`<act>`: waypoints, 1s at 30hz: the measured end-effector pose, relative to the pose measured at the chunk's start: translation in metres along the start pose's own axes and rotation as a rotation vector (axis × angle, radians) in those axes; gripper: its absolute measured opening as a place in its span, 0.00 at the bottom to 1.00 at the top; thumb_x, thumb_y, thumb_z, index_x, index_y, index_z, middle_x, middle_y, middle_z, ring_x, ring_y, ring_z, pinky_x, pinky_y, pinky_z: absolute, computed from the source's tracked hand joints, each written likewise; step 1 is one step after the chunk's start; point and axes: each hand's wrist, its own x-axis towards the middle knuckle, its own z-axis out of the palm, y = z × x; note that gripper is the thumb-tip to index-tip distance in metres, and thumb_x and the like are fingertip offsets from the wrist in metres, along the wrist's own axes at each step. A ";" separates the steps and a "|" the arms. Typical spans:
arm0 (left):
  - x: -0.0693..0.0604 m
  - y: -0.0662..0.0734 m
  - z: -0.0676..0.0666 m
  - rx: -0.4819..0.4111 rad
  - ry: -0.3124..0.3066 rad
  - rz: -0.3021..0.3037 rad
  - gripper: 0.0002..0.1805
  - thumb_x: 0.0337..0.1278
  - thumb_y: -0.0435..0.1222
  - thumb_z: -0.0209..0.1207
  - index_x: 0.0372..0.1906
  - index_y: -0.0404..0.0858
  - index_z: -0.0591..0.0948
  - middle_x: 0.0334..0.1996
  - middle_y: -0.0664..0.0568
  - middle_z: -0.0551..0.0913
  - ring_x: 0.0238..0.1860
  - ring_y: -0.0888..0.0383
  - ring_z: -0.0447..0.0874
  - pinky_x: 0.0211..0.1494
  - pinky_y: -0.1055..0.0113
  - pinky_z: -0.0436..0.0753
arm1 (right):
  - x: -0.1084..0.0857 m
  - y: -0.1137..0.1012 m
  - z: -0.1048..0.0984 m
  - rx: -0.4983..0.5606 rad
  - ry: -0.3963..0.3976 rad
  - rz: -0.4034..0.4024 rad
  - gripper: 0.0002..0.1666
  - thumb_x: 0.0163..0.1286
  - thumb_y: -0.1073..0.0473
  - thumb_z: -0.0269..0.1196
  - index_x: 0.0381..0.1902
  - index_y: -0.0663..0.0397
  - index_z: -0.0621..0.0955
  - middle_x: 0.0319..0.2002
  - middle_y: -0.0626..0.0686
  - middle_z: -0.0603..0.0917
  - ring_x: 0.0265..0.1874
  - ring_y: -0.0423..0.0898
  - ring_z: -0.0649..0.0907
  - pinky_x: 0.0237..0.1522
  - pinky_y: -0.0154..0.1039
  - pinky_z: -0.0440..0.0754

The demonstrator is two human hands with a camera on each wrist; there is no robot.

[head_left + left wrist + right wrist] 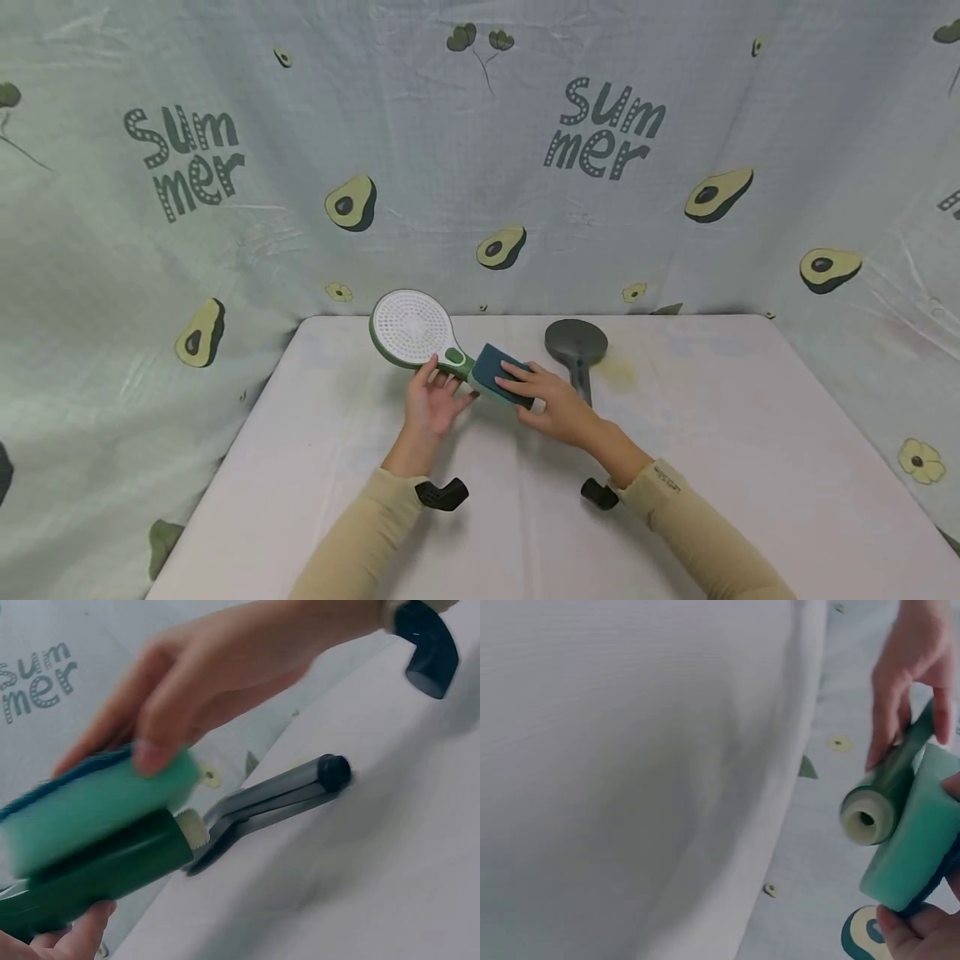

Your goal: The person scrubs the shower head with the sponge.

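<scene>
My left hand (pixel 433 407) holds a green and white shower head (pixel 412 329) by its handle, fingers curled round it in the left wrist view. The round white spray face points up towards the head camera. In my right hand (pixel 553 406) is a sponge (pixel 501 373) with a dark blue layer and a light green layer. The light green side (pixel 97 814) lies along the green handle (pixel 112 866) near its threaded end. The right wrist view shows the handle's hollow white end (pixel 867 817) beside the sponge (pixel 915 832).
A dark grey shower head (pixel 576 340) lies at the back of the white table (pixel 675 467), its handle towards the front, just beyond my right hand. Behind the table hangs a pale cloth (pixel 420 150) printed with avocados and lettering.
</scene>
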 end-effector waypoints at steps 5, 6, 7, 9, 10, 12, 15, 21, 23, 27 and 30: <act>-0.005 -0.015 -0.002 0.071 -0.130 -0.046 0.26 0.79 0.43 0.49 0.72 0.38 0.62 0.59 0.46 0.78 0.67 0.46 0.72 0.70 0.28 0.54 | 0.009 0.004 -0.003 0.137 0.018 0.082 0.29 0.69 0.66 0.65 0.68 0.55 0.80 0.72 0.57 0.72 0.69 0.73 0.69 0.65 0.66 0.68; -0.001 -0.017 -0.008 0.046 -0.180 -0.054 0.26 0.77 0.43 0.53 0.72 0.38 0.64 0.60 0.46 0.78 0.66 0.46 0.73 0.69 0.27 0.56 | 0.010 0.004 -0.003 0.152 0.009 0.086 0.29 0.69 0.66 0.65 0.68 0.55 0.79 0.72 0.56 0.72 0.69 0.71 0.69 0.65 0.65 0.69; -0.001 -0.017 -0.009 0.043 -0.197 -0.051 0.26 0.76 0.44 0.55 0.70 0.38 0.65 0.60 0.46 0.78 0.67 0.46 0.73 0.69 0.27 0.55 | 0.009 0.005 -0.005 0.162 -0.003 0.090 0.29 0.69 0.66 0.65 0.68 0.55 0.79 0.72 0.56 0.72 0.69 0.71 0.69 0.65 0.65 0.70; -0.001 -0.015 -0.011 0.029 -0.211 -0.038 0.24 0.74 0.44 0.57 0.66 0.39 0.68 0.58 0.47 0.79 0.67 0.45 0.73 0.69 0.26 0.55 | 0.007 0.007 -0.008 0.181 -0.035 0.095 0.29 0.69 0.66 0.65 0.69 0.56 0.79 0.72 0.56 0.71 0.69 0.70 0.69 0.64 0.64 0.71; -0.001 -0.012 -0.011 0.023 -0.199 -0.035 0.21 0.75 0.44 0.56 0.64 0.40 0.68 0.56 0.47 0.80 0.68 0.45 0.72 0.69 0.26 0.54 | 0.005 0.009 -0.010 0.198 -0.050 0.097 0.29 0.69 0.67 0.65 0.69 0.57 0.79 0.72 0.56 0.72 0.70 0.68 0.69 0.64 0.63 0.71; 0.001 -0.006 -0.011 -0.010 -0.174 -0.036 0.17 0.77 0.42 0.52 0.62 0.41 0.69 0.54 0.48 0.81 0.69 0.43 0.70 0.70 0.27 0.51 | 0.002 0.013 -0.014 0.237 -0.069 0.103 0.29 0.69 0.68 0.65 0.68 0.58 0.78 0.72 0.57 0.72 0.71 0.64 0.70 0.63 0.61 0.73; -0.004 -0.002 -0.007 -0.031 -0.098 -0.050 0.13 0.81 0.40 0.44 0.61 0.40 0.66 0.51 0.48 0.81 0.66 0.43 0.71 0.72 0.29 0.45 | -0.006 0.017 -0.014 0.294 -0.080 0.130 0.29 0.68 0.69 0.66 0.68 0.60 0.79 0.71 0.57 0.73 0.71 0.60 0.70 0.63 0.59 0.74; -0.011 -0.001 0.001 0.018 -0.147 -0.125 0.12 0.83 0.37 0.39 0.61 0.39 0.66 0.48 0.48 0.83 0.51 0.49 0.82 0.72 0.29 0.44 | 0.007 0.008 -0.005 0.181 -0.052 0.152 0.30 0.71 0.62 0.67 0.70 0.55 0.77 0.74 0.56 0.70 0.70 0.67 0.69 0.64 0.63 0.71; -0.013 -0.004 0.003 0.038 -0.161 -0.129 0.13 0.83 0.36 0.39 0.62 0.39 0.66 0.47 0.49 0.83 0.50 0.51 0.83 0.72 0.29 0.46 | 0.012 0.001 -0.002 0.100 -0.052 0.149 0.31 0.71 0.60 0.68 0.71 0.53 0.77 0.74 0.56 0.69 0.69 0.71 0.68 0.63 0.66 0.71; -0.011 -0.006 0.002 0.023 -0.131 -0.109 0.11 0.83 0.36 0.39 0.60 0.39 0.66 0.46 0.49 0.82 0.49 0.52 0.83 0.72 0.31 0.47 | 0.013 -0.007 -0.003 0.018 -0.079 0.094 0.30 0.70 0.60 0.69 0.70 0.53 0.78 0.74 0.57 0.70 0.67 0.76 0.68 0.61 0.66 0.72; -0.005 -0.001 0.000 -0.009 -0.104 -0.099 0.10 0.84 0.37 0.39 0.59 0.40 0.65 0.45 0.48 0.82 0.47 0.52 0.84 0.74 0.34 0.47 | 0.008 -0.005 -0.008 0.050 -0.114 0.056 0.29 0.70 0.63 0.69 0.68 0.53 0.80 0.73 0.57 0.70 0.67 0.75 0.68 0.62 0.64 0.73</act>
